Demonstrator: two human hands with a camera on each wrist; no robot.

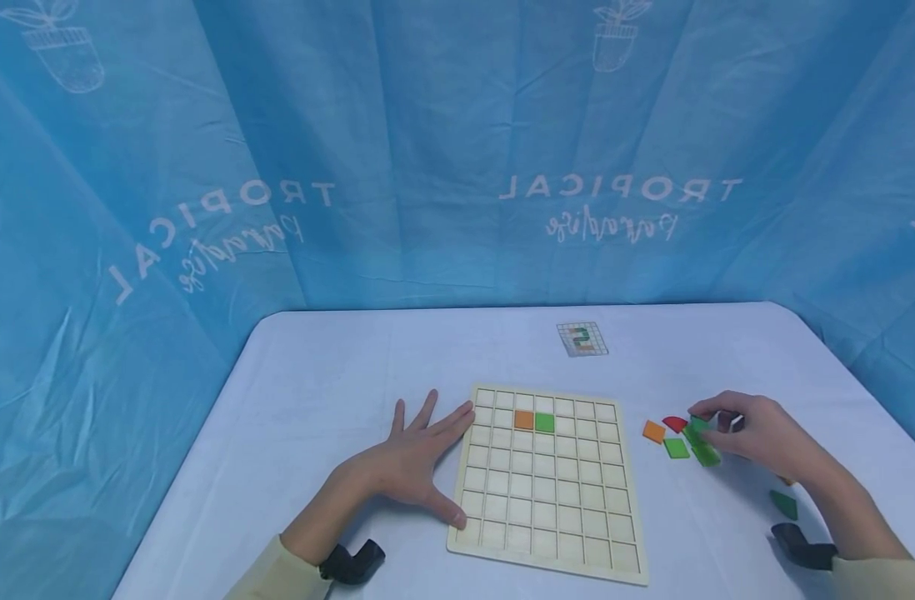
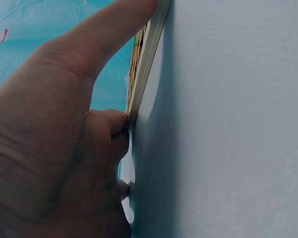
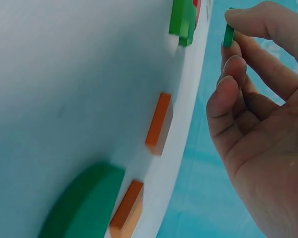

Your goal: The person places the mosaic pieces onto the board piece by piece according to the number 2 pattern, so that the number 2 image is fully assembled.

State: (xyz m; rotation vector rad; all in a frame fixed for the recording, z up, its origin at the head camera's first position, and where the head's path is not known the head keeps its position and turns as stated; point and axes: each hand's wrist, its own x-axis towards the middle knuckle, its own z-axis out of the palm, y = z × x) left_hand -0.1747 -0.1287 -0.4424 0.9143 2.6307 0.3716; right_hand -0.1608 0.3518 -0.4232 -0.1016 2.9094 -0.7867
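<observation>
A pale wooden grid board [image 1: 543, 517] lies on the table, with an orange square tile [image 1: 523, 420] and a green square tile [image 1: 544, 422] side by side in its second row from the far edge. My left hand [image 1: 405, 462] is spread flat at the board's left side, thumb and fingertips touching its edge. To the right of the board, my right hand [image 1: 768, 433] pinches a small green tile [image 3: 229, 35] between thumb and fingers, above the loose pieces. The held tile is seen edge-on in the right wrist view, its outline partly hidden by the fingertips.
Below and beside the right hand lie an orange tile [image 1: 654, 431], a red curved piece [image 1: 674, 424] and several green tiles [image 1: 677, 449]. A dark green curved piece [image 1: 783, 504] lies nearer the right wrist, beside orange tiles [image 3: 159, 124]. A pattern card [image 1: 582, 339] lies behind the board.
</observation>
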